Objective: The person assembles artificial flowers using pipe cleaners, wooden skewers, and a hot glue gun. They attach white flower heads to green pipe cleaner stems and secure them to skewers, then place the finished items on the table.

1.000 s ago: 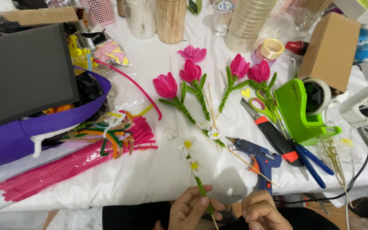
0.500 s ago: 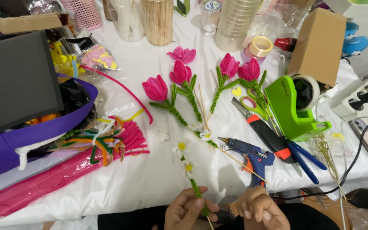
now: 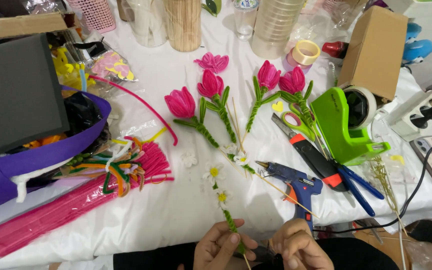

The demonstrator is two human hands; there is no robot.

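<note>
At the bottom edge, my left hand (image 3: 222,247) pinches the green-wrapped stem (image 3: 231,223) of a small daisy sprig, whose white and yellow blossoms (image 3: 216,184) lie up across the white tablecloth. Close beside it on the right, my right hand (image 3: 296,246) has its fingers curled at the stem's lower end; what it grips is hidden. A blue glue gun (image 3: 294,184) lies just above my right hand. Several pink tulips with green stems (image 3: 211,107) made of fuzzy wire lie in a row further up.
A bundle of pink fuzzy wires (image 3: 71,205) lies at left beside a purple bag (image 3: 31,160). To the right are a green tape dispenser (image 3: 343,125), scissors (image 3: 296,122), a cutter (image 3: 316,160), blue pliers (image 3: 358,185) and a power strip (image 3: 416,115). Cups and sticks stand at the back.
The view has shifted slightly, so the table sits a little lower in frame. Both hands stay together at the daisy stem with small finger movements.
</note>
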